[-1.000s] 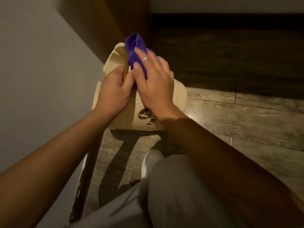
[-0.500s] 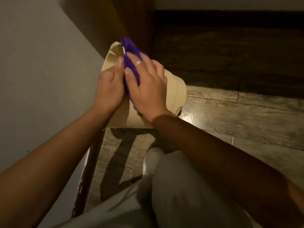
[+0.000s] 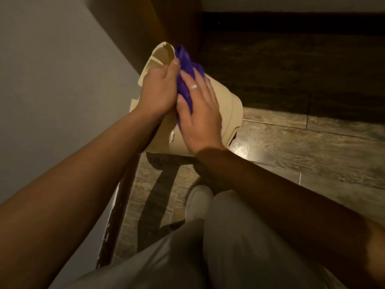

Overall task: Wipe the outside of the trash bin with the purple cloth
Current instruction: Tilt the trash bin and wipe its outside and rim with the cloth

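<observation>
The trash bin [image 3: 226, 113] is cream plastic, tipped over so its mouth points away toward the wall corner, with its rim sticking out just beyond the left hand [image 3: 159, 90] that grips it. The purple cloth [image 3: 184, 80] is bunched into a crumpled strip lying along the bin's upper side, pressed there under the flat fingers of the right hand [image 3: 200, 109]. One end of the cloth pokes out past the fingertips near the bin's rim, and its near end runs back between the two hands
</observation>
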`<state>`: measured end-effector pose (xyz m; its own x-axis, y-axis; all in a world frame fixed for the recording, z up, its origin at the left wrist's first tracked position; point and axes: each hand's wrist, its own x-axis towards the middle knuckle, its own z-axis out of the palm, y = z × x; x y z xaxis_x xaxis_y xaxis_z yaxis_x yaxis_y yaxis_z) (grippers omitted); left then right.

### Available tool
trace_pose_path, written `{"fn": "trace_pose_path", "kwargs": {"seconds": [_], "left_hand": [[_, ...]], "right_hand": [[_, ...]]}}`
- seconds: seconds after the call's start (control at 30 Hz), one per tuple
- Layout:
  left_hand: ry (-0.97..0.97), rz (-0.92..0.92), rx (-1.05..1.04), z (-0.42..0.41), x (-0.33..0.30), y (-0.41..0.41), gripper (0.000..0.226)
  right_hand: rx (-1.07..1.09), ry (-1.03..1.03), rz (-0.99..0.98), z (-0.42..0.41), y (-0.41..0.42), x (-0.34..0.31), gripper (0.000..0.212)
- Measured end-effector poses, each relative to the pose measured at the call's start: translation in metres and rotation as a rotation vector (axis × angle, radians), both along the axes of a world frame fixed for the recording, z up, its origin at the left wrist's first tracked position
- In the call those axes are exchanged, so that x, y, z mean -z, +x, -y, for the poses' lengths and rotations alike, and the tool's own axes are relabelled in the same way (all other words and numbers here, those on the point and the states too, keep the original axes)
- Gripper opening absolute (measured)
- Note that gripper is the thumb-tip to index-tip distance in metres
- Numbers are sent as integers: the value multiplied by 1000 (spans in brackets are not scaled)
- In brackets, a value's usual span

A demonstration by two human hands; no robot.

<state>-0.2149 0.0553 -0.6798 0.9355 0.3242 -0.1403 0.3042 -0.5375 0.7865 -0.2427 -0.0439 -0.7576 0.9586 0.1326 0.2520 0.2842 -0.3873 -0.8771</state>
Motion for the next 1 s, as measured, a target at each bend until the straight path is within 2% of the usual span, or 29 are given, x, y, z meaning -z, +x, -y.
{"fn": "trace_pose_path", "kwargs": {"seconds": [0.1,0.17,0.3,0.33,0.37,0.5,0.6,0.67,0.73,0.8,0.83,0.87,0.97,1.0], "left_hand": [[-20,0,-14,1,1,4,48],[27,-27,-23,-3,6,4,46],[15,-41,-106,-14,5,-2,39],[3,-47,-109,-12,4,-2,39],[-4,-54,-102,-10,4,-1,40],[-58,-13,-37,2,2,5,48],[-55,-19,-31,7,2,7,56],[-53,-24,-59,7,5,8,56],[-61,-43,-112,7,6,7,50],[-100,-69,-130,8,8,5,46],[-101,-71,-127,10,8,5,45],[-90,-65,-119,11,7,8,44],[-113,-48,-92,12,2,16,46],[-135,-51,-95,11,1,18,45]], "right_hand": [[-29,-98,92,5,10,12,53],[7,-216,65,25,25,33,53],[222,-176,-356,58,48,54,48],[237,-162,-388,58,50,49,47],[215,-139,-353,54,50,41,45],[48,-31,14,5,24,2,44],[28,-13,22,0,15,-3,50],[-7,-145,9,18,22,10,52],[20,-262,-90,41,39,25,51],[109,-253,-286,56,54,30,47],[133,-237,-317,57,56,27,46],[130,-235,-260,53,53,18,45],[26,-184,118,20,24,-1,46],[14,-153,154,9,15,-4,49]]}}
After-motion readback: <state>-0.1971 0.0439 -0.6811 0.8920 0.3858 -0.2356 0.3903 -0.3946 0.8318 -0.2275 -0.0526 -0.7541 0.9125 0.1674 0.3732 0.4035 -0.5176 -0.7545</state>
